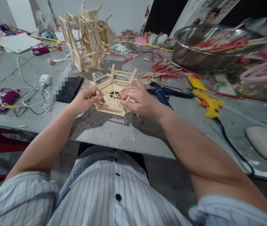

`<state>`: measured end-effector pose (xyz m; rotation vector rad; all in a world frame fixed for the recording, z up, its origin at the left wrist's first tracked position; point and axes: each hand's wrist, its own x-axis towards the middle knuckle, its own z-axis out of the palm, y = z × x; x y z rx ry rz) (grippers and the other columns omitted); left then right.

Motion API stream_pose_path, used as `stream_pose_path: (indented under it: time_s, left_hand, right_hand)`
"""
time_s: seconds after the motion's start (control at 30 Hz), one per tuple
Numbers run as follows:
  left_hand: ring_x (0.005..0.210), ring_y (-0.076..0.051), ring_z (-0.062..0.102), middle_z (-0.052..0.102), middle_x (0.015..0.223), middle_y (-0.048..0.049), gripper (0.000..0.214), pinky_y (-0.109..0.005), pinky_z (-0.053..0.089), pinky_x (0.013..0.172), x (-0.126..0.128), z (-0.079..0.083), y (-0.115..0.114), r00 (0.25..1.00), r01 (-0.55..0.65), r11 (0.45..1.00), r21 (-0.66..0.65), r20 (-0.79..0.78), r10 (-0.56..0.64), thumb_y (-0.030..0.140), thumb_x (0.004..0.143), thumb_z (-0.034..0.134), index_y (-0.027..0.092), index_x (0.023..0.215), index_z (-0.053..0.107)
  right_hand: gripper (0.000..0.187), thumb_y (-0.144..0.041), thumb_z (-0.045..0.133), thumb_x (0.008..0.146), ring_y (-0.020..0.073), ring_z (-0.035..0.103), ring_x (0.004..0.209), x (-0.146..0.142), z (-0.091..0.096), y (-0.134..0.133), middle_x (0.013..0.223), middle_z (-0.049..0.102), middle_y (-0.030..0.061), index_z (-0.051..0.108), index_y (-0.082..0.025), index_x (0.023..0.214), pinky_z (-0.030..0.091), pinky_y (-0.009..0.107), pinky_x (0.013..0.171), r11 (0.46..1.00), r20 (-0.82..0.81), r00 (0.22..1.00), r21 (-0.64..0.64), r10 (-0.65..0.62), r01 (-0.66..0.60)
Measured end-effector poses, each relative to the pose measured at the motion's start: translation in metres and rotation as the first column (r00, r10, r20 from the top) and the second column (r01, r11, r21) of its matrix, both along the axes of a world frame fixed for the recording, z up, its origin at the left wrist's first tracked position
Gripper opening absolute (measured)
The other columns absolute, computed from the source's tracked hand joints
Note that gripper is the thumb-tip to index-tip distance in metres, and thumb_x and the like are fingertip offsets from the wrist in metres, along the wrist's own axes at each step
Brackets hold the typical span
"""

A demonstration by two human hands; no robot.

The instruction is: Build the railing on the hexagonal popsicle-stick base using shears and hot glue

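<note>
Pale wood makes up the small frame (109, 108) just under the fingers (128, 104). The left hand (87, 99) and right hand (139, 99) pinch thin sticks (108, 95). Right of the fingers lies a yellow glue gun (208, 101); left, a black phone (69, 89).

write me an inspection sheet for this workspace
Surface: gray table, scrap-strewn
Job's things: polygonal wooden-stick frame; taller stick structure behind
Clutter: black phone, metal bowl holding sticks, yellow glue gun
Hands: left hand and right hand at the frame's near side; exact grip unclear
Cables: white cable looping left of the phone; black glue-gun cord at right
Surroundings: red seat at left, partly visible
</note>
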<state>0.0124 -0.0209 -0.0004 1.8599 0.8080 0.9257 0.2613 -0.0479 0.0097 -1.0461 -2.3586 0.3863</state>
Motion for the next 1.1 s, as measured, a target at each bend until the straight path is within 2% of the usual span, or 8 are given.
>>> stream_pose_path:
  time_s: [0.3, 0.5, 0.7, 0.83, 0.93, 1.03, 1.07, 1.1]
  left_hand:
    - [0.066, -0.011, 0.053, 0.061, 0.071, -0.0020, 0.030, -0.027, 0.042, 0.068, 0.000, -0.001, 0.001, 0.999, -0.031, 1.000, -0.004, -0.035, 0.031, 0.044, 0.078, 0.074, 0.016, 0.071, 0.067]
    - [0.074, -0.013, 0.058, 0.068, 0.083, -0.0054, 0.037, -0.026, 0.044, 0.069, -0.005, 0.001, 0.001, 0.999, -0.040, 0.999, -0.028, -0.029, 0.039, 0.048, 0.070, 0.079, 0.014, 0.078, 0.069]
    - [0.079, -0.015, 0.063, 0.071, 0.090, -0.0059, 0.042, -0.028, 0.048, 0.074, -0.010, 0.002, 0.001, 0.996, -0.004, 0.997, -0.079, -0.088, -0.003, 0.041, 0.066, 0.082, 0.014, 0.095, 0.070]
    - [0.081, -0.017, 0.063, 0.071, 0.091, -0.0072, 0.042, -0.029, 0.048, 0.076, -0.010, 0.003, 0.000, 0.993, -0.035, 0.997, -0.067, -0.118, 0.027, 0.045, 0.070, 0.079, 0.014, 0.097, 0.071]
    - [0.081, -0.017, 0.062, 0.072, 0.091, -0.0077, 0.038, -0.028, 0.047, 0.074, -0.011, 0.002, 0.002, 0.993, -0.022, 0.999, -0.030, -0.119, 0.018, 0.048, 0.071, 0.077, 0.014, 0.090, 0.072]
    - [0.082, -0.016, 0.060, 0.072, 0.093, -0.0072, 0.030, -0.026, 0.045, 0.071, -0.011, 0.005, 0.002, 0.989, -0.014, 1.000, -0.013, -0.149, 0.012, 0.042, 0.074, 0.074, 0.014, 0.084, 0.072]
    - [0.080, -0.015, 0.059, 0.072, 0.092, -0.0067, 0.027, -0.025, 0.044, 0.070, -0.011, 0.006, 0.002, 0.984, -0.023, 1.000, -0.014, -0.178, 0.020, 0.039, 0.075, 0.072, 0.014, 0.085, 0.071]
    - [0.077, -0.013, 0.058, 0.071, 0.090, -0.0060, 0.024, -0.025, 0.043, 0.068, -0.012, 0.007, 0.001, 0.978, -0.034, 0.999, -0.018, -0.206, 0.029, 0.036, 0.076, 0.070, 0.014, 0.086, 0.071]
  right_hand:
    - [0.019, -0.034, 0.053, 0.087, 0.0266, 0.058, 0.116, -0.001, -0.001, 0.001, 0.102, 0.072, 0.0068, 0.064, -0.022, 0.078, 0.021, 0.059, 0.112, 1.000, -0.013, 1.000, -0.013, -0.001, 0.001]
    - [0.027, -0.047, 0.068, 0.080, 0.0276, 0.059, 0.116, 0.017, 0.027, -0.008, 0.114, 0.071, 0.0081, 0.069, -0.024, 0.093, 0.033, 0.050, 0.109, 0.999, -0.177, 0.984, -0.034, -0.021, 0.016]
    - [0.020, -0.037, 0.069, 0.082, 0.0163, 0.059, 0.075, 0.052, 0.054, -0.020, 0.083, 0.071, 0.0064, 0.071, -0.018, 0.087, 0.045, 0.033, 0.076, 0.948, -0.309, 0.898, -0.170, -0.312, 0.270]
    - [0.004, -0.019, 0.071, 0.077, 0.0096, 0.042, 0.054, 0.089, 0.047, -0.024, 0.058, 0.058, -0.0006, 0.071, -0.018, 0.073, 0.033, 0.030, 0.059, 0.787, -0.197, 0.763, -0.146, -0.616, 0.599]
    - [0.014, -0.017, 0.070, 0.078, 0.0106, 0.043, 0.052, 0.128, 0.033, -0.019, 0.055, 0.058, 0.0012, 0.068, -0.020, 0.065, 0.033, 0.031, 0.060, 0.533, -0.166, 0.510, -0.156, -0.844, 0.832]
    - [0.002, -0.018, 0.072, 0.077, 0.0162, 0.057, 0.070, 0.158, 0.016, -0.011, 0.078, 0.072, 0.0096, 0.074, -0.018, 0.077, 0.037, 0.030, 0.069, 0.308, 0.047, 0.310, -0.057, -0.949, 0.950]
    - [0.012, -0.020, 0.066, 0.082, 0.0195, 0.061, 0.079, 0.164, 0.012, -0.010, 0.089, 0.074, 0.0120, 0.076, -0.017, 0.088, 0.039, 0.031, 0.072, 0.239, 0.096, 0.236, 0.017, -0.967, 0.971]
    - [0.019, -0.022, 0.063, 0.085, 0.0217, 0.063, 0.087, 0.168, 0.009, -0.008, 0.098, 0.075, 0.0135, 0.076, -0.016, 0.097, 0.040, 0.031, 0.075, 0.221, 0.148, 0.212, 0.048, -0.966, 0.974]
